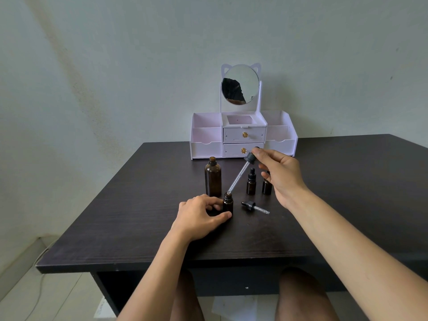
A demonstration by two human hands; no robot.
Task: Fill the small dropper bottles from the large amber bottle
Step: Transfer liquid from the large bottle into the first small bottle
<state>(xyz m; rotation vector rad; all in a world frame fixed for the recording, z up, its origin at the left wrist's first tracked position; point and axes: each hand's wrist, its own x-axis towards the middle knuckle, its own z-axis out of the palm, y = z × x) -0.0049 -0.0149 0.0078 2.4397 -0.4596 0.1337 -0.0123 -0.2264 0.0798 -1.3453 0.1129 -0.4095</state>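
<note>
While the dark table (347, 193) fills the middle of the view, a white drawer organizer (206, 137) with a round cat-eared mirror (243, 82) stands at its far edge against the wall. Both bare forearms reach forward over the near edge.

The left hand (199, 218) lies low, palm down on the tabletop, with thumb and fingers curled round the lower body of an open small dropper bottle (228, 203), which stands upright. The right hand (282, 174) is raised above the table, wrist bent inward, its fingertips pinching the black cap of a long dropper (238, 176). The glass tube slants down and to the left, and its tip sits at the mouth of the held bottle.

The large amber bottle (212, 179) stands upright and uncapped just behind the left hand's fingers, close beside the small bottle. To the right a capped small bottle (251, 183) stands upright, and a third small bottle (266, 187) just beyond it is partly hidden by the right hand. A short dropper (254, 207) lies flat on the table between the held bottle and the right forearm, cap to the left.
</note>
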